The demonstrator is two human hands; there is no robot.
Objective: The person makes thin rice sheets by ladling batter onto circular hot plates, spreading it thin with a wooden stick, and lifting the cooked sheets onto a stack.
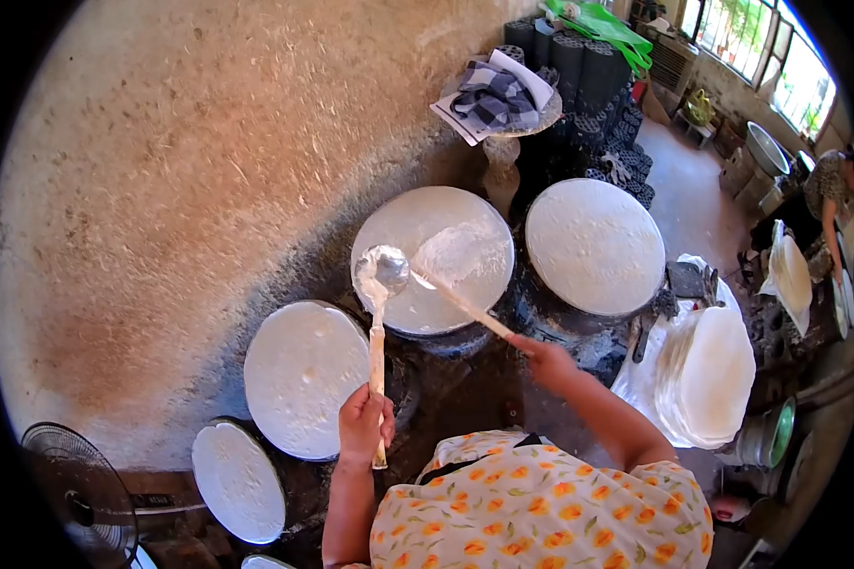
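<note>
My left hand (365,422) is wrapped round the wooden handle of a ladle (378,351). White batter coats the ladle's metal bowl, which is over the left edge of a round white griddle top (399,308). My right hand (546,360) grips a long wooden stick (470,308) that slants up and left over the same round top. Near the stick's far end lies a rougher patch of white batter (465,251); whether the stick has a wider head there, I cannot tell.
More round white tops stand at right (595,247), left (306,379) and lower left (239,482). A stack of thin white rounds (712,375) lies at right. Behind are a checked cloth (493,95) on a stand and dark coal cylinders (588,76). Another person (830,199) bends at far right; a fan (78,498) stands lower left.
</note>
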